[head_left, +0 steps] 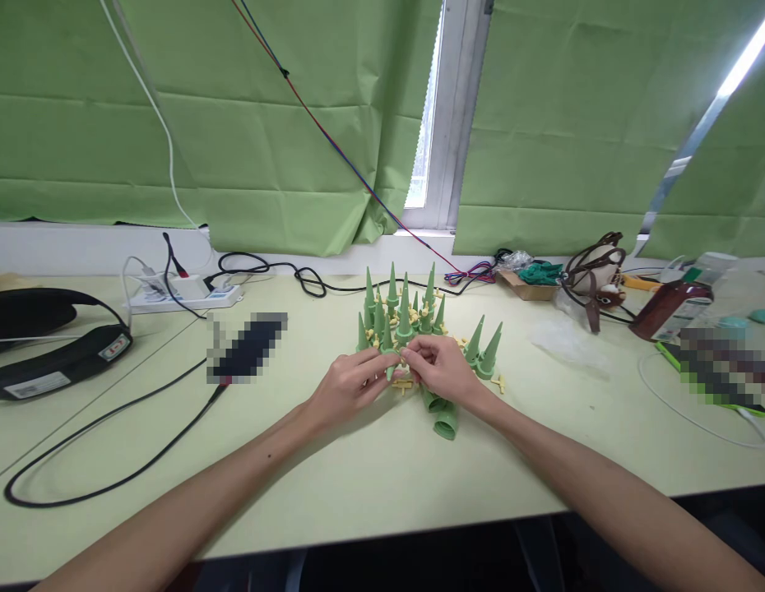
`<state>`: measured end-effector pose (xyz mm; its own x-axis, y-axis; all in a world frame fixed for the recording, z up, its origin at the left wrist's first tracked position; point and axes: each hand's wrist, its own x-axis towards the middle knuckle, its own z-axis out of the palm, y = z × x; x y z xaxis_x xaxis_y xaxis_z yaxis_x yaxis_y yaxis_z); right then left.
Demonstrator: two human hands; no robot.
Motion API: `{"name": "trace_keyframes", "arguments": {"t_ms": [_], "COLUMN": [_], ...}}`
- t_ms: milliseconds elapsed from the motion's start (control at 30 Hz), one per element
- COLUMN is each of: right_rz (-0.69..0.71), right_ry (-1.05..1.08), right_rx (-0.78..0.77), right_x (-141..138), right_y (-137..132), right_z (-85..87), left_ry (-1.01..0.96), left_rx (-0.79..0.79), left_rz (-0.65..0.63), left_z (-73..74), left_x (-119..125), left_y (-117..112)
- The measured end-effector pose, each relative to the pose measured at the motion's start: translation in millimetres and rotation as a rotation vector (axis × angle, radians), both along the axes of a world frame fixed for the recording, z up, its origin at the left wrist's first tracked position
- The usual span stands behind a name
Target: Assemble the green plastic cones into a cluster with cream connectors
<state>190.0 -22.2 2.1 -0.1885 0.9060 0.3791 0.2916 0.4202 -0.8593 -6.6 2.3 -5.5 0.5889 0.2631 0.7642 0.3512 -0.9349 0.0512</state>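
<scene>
My left hand (pixel 361 378) is closed around a green plastic cone (pixel 390 372), whose tip points down below the fingers. Right beside it, my right hand (pixel 442 367) pinches at the same spot, fingertips almost touching those of the left; what lies between them is too small to make out. Behind both hands stand several upright green cones (pixel 405 308) with small yellow T-shaped pieces (pixel 501 383) scattered among and around them. Hollow green cones (pixel 445 425) lie on their sides below my right wrist.
A phone (pixel 250 347) on a black cable lies to the left, near a white power strip (pixel 178 294). On the right are a cardboard box (pixel 529 288), a clear plastic bag (pixel 571 345), a dark red bottle (pixel 672 308) and a green-edged device (pixel 716 382). Green curtains (pixel 284 164) hang behind the table.
</scene>
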Motion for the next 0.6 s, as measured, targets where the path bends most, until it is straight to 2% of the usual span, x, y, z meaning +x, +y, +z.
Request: {"name": "trace_keyframes", "arguments": {"t_ms": [167, 333, 433, 600], "right_rz": [-0.044, -0.081, -0.081, -0.072], "right_ry": [0.069, 0.156, 0.181, 0.175], "right_rx": [0.008, 0.034, 0.073, 0.132], "right_x": [1.3, 1.3, 0.8, 0.0], "right_y": [-1.4, -3.0, -3.6, -5.4], "right_z": [0.7, 3.6, 3.2, 1.8], "left_ry": [-0.034, -0.124, -0.2, -0.15], "left_rx": [-0.146, -0.447, -0.577, -0.767], "left_rz": [-0.002, 0.042, 0.072, 0.076], "left_z": [0.5, 2.1, 6.1, 11.2], "left_x": [2.3, 4.9, 6.3, 6.1], "left_y": [-3.0, -7.6, -8.4, -6.3]}}
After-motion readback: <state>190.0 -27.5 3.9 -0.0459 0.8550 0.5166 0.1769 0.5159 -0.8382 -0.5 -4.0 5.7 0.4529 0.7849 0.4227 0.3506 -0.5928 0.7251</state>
